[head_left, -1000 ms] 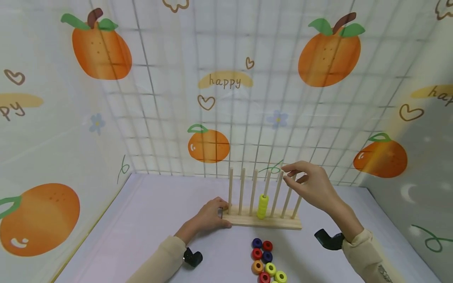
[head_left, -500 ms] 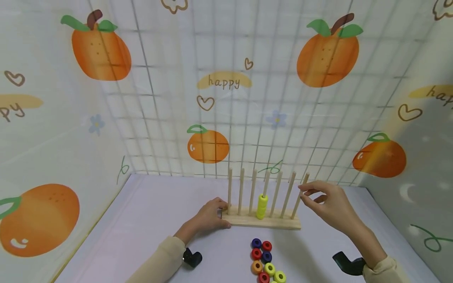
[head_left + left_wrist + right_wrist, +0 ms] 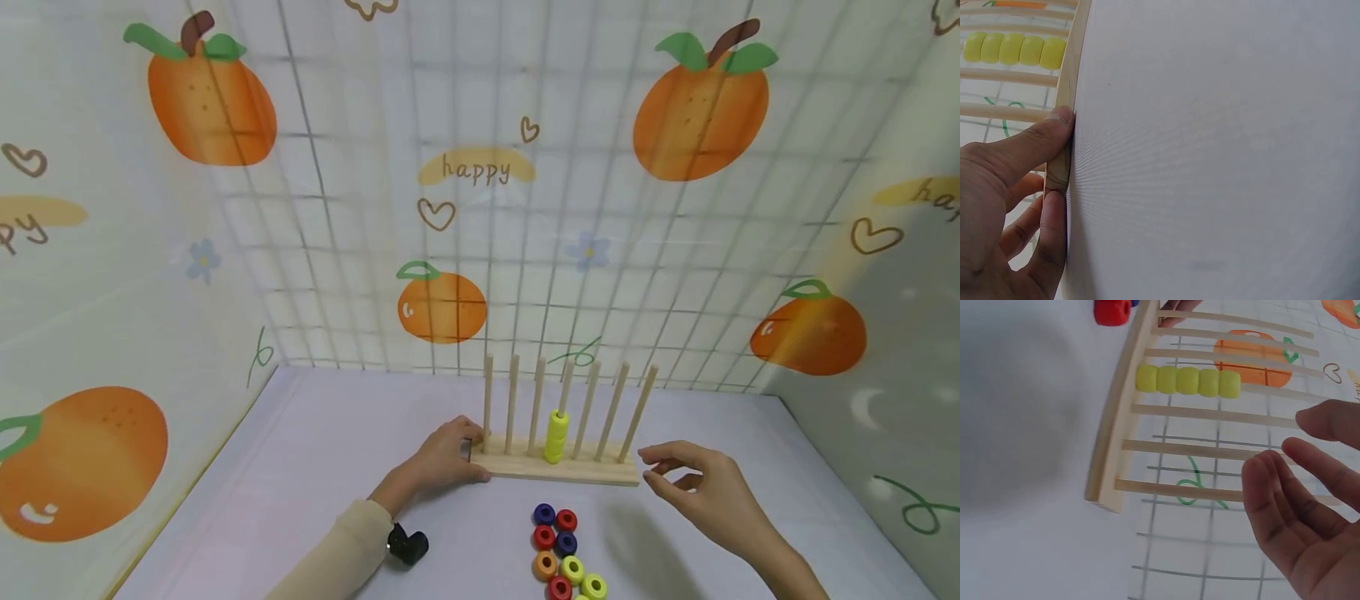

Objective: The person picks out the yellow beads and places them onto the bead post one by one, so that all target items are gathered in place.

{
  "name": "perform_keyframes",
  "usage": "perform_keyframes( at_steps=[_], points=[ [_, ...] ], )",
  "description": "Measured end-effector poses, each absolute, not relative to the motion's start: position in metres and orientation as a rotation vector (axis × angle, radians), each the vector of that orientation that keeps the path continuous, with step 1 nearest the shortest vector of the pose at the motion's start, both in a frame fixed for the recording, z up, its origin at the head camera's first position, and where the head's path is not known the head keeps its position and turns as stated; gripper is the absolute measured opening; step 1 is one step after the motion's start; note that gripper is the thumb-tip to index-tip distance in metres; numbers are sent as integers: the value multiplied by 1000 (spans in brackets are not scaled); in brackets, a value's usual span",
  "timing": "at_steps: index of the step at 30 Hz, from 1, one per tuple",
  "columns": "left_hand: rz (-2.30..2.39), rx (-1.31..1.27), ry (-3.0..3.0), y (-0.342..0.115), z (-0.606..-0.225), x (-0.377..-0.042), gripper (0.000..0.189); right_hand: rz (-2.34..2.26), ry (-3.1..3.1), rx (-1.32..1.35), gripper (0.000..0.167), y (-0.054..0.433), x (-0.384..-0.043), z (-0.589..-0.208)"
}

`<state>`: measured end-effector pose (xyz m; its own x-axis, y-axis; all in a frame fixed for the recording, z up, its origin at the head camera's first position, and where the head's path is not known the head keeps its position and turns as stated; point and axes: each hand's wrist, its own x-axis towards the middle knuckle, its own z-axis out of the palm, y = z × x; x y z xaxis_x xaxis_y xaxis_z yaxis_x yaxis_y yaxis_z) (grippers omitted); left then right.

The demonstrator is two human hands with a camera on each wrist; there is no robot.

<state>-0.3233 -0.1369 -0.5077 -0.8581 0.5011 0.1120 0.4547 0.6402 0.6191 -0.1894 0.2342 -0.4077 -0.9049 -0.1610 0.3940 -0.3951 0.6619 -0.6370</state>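
A wooden peg rack with a row of upright pegs stands on the table. Several yellow beads are stacked on its middle peg; the other pegs are bare. My left hand grips the left end of the base, thumb along the front edge and fingers around the end, as the left wrist view shows. To the right of the rack, my right hand hovers above the table, thumb and fingers apart and loosely bent, with nothing between them. The right wrist view shows the right hand overlapping the peg tops.
In front of the rack lie loose beads: blue, red, orange and yellow, the nearest cut off by the frame's bottom edge. A printed curtain with a grid behind it closes off the back and sides of the table.
From over the right-hand pegs, my right hand has moved right and then down, beside the rack's right end. My left hand and the stacked beads have stayed put.
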Motion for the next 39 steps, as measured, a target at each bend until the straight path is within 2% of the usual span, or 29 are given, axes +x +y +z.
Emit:
perform_keyframes(
  at_steps=[12, 19, 29, 39],
  points=[
    [1022, 816, 2779, -136, -500, -322, 70, 1235, -2706, 317, 18, 233, -175, -441],
    [1021, 803, 2771, -135, -503, -322, 71, 1396, -2787, 340, 20, 232, -169, -462],
    [1014, 797, 2779, -137, -505, -323, 71, 1525, -2920, 238, 24, 220, -161, -479],
    [1017, 778, 2765, -137, -504, -322, 72, 1681, -2975, 431, 30, 212, -154, -486]
  ],
)
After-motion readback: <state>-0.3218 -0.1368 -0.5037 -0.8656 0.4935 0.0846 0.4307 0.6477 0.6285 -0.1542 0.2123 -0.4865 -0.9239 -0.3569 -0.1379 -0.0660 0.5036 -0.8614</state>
